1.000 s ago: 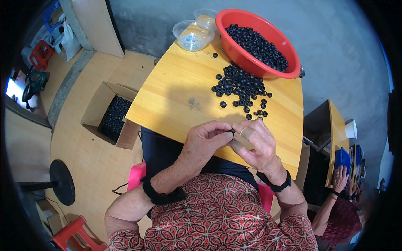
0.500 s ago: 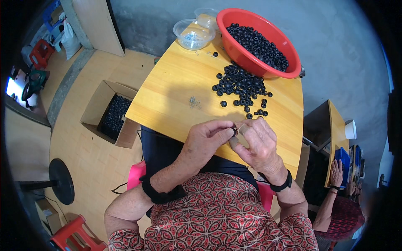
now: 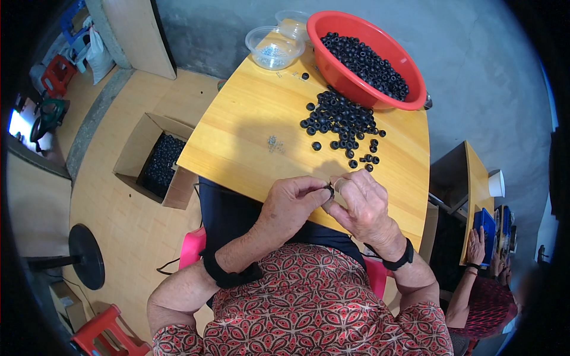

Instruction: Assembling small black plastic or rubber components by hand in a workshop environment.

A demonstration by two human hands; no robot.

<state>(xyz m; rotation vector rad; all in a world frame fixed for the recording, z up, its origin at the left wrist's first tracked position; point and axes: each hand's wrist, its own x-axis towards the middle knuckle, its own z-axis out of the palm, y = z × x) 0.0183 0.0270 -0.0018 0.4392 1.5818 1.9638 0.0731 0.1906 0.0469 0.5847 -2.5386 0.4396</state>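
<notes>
Above the table's near edge my two hands meet fingertip to fingertip. My left hand (image 3: pixel 291 204) pinches a small round black part (image 3: pixel 330 189) between thumb and forefinger. Against that part's other side is my right hand (image 3: pixel 363 204), with its fingers bent together and a pale wrap on a finger. Whatever my right fingertips grip is too small to make out. Just beyond lies a loose heap of round black parts (image 3: pixel 343 120) with holes in them. A little cluster of tiny shiny metal pieces (image 3: pixel 275 144) rests on the wood to the left.
A big red basin (image 3: pixel 415 89) full of black parts stands at the table's (image 3: pixel 228 118) far right. Two clear plastic bowls (image 3: pixel 252 44) sit beside it. On the floor at left is a cardboard box (image 3: pixel 132 151) of black parts. Another person's hand (image 3: pixel 477 244) works at right.
My hands stay together at nearly the same place. The right fingers have shifted slightly left and turned around the black part, uncovering more of a loose black part beyond them.
</notes>
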